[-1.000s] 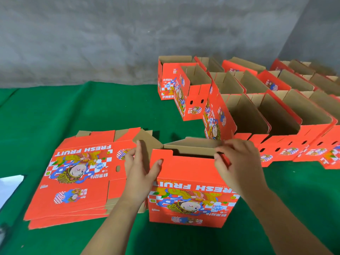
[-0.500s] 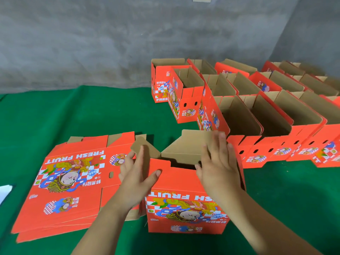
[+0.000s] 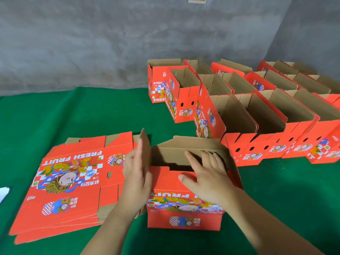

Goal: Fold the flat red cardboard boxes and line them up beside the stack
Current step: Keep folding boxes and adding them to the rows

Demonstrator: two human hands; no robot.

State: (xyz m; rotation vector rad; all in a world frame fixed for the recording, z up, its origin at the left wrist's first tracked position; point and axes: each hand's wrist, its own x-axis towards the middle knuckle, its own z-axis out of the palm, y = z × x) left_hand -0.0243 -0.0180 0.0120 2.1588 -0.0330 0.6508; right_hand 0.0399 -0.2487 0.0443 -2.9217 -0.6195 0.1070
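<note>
Both open hands [image 3: 137,178] flat against box [image 3: 184,210] flaps.

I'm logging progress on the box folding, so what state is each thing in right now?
Red cardboard box in hand: upright, part-folded, brown flaps not yet closed.
Stack of flat red cardboard boxes: unfolded, lying flat on the green cloth.
Folded red boxes: upright, tops open, lined up in rows.
Left hand: flat against the left flap.
Right hand: fingers straight, pressing a flap inward.

Bare forearms, hands; no sleeves, jewellery visible.
</note>
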